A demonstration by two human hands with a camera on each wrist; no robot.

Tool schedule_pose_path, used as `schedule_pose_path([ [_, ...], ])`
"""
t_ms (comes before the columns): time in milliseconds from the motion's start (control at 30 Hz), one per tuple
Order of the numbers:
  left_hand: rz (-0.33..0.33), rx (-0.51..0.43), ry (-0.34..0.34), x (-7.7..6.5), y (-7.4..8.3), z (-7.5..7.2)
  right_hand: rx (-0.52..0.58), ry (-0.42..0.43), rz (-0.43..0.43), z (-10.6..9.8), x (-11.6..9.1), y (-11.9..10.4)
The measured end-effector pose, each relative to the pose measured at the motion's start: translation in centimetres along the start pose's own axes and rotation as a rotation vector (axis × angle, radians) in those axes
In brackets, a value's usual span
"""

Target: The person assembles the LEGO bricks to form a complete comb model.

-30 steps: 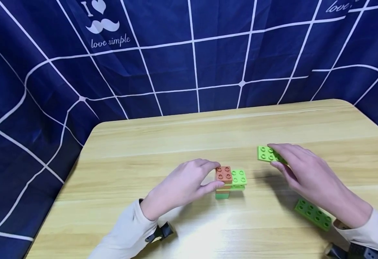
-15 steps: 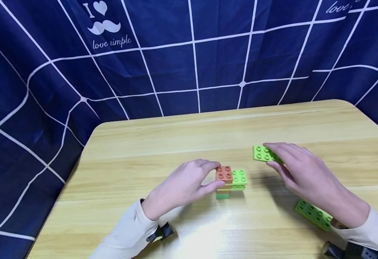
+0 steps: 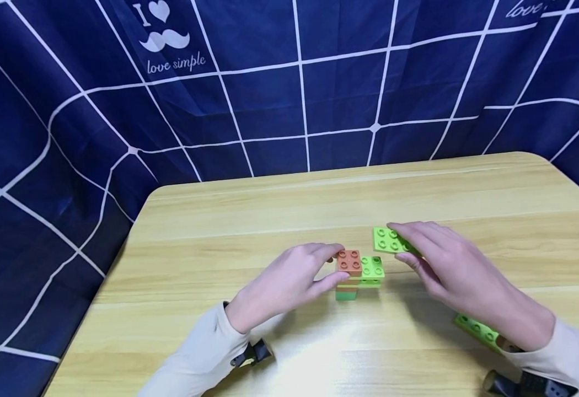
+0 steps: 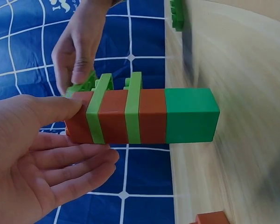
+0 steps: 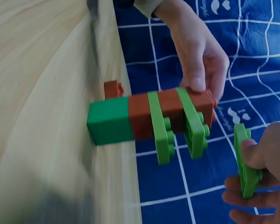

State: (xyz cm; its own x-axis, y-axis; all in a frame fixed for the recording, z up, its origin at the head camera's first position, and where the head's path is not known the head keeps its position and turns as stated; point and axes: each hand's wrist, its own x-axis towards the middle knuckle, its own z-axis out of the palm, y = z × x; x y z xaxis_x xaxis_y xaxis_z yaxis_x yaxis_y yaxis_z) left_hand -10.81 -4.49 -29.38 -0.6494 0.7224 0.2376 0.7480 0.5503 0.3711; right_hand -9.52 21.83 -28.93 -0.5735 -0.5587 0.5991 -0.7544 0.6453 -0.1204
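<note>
A tower of toy building bricks stands upright on the table, with a dark green brick (image 4: 192,115) at its base. Above that, orange bricks (image 5: 141,116) alternate with two light green flat bricks (image 5: 161,128) that stick out to one side. My left hand (image 3: 282,281) pinches the topmost orange brick (image 3: 349,262) between thumb and fingers. Up and right of the tower, my right hand (image 3: 460,267) holds another light green flat brick (image 3: 386,240) by its right end. That brick is apart from the tower; part of it is hidden under the fingers.
A green studded brick (image 3: 475,330) lies on the wooden table (image 3: 250,215) below my right forearm, partly covered. Behind the tower sits a loose orange brick (image 5: 112,88). A dark blue curtain (image 3: 339,88) hangs beyond the table's far edge.
My right hand has moved left with the light green flat brick, closer to the tower. My left hand keeps its grip on the top orange brick. The head view has shifted slightly.
</note>
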Motion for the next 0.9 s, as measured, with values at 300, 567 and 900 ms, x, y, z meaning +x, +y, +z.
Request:
schedule_pose_path([
  [300, -0.023, -0.122, -0.003, 0.3, -0.6, 0.5, 0.064, -0.021, -0.063, 1.5, 0.8, -1.4],
  [567, -0.028, -0.205, -0.022, 0.5, -0.8, 0.6, 0.061, -0.063, -0.075, 1.9, 1.0, -1.8],
  [900, -0.057, -0.236, 0.027, 0.1, 0.0, -0.4, 0.056, -0.079, -0.107, 1.9, 1.5, -2.0],
])
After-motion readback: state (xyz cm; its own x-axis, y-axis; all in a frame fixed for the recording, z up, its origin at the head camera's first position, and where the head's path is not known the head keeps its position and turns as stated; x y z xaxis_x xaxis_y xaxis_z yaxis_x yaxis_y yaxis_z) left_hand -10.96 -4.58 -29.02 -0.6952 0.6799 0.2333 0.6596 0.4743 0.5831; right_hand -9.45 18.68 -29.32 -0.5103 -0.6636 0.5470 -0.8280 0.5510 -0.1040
